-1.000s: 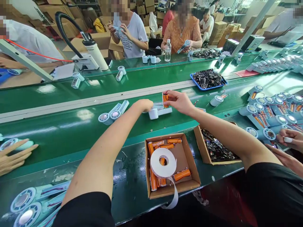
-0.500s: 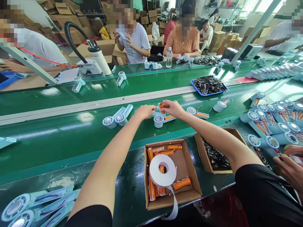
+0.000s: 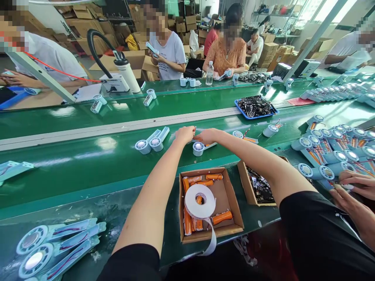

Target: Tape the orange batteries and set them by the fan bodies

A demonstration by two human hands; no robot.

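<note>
Over the green conveyor belt my left hand (image 3: pixel 185 134) and my right hand (image 3: pixel 207 136) meet, fingers closed. A sliver of orange battery (image 3: pixel 198 137) shows at my right fingertips; my fingers hide most of it. A small reddish tip peeks out by my left fingers, too small to name. Just below my hands lies a light blue fan housing (image 3: pixel 198 148), its handle partly covered by my right hand. Two more blue fan housings (image 3: pixel 156 144) lie left of my left hand. Right of my right hand is a housing (image 3: pixel 238 134) with an orange battery in its handle.
Nearer me stands a cardboard box (image 3: pixel 231 230) of orange batteries with a white tape roll (image 3: pixel 190 201) on top. Beside it is a box (image 3: pixel 243 181) of black circuit boards. A blue tray (image 3: pixel 265 116) holds more boards. A co-worker's hands (image 3: pixel 356 191) work at right.
My hands have drawn together, and the orange battery that stood upright in my right fingers is now mostly hidden. The view has shifted slightly. A co-worker opposite has lowered a blue part.
</note>
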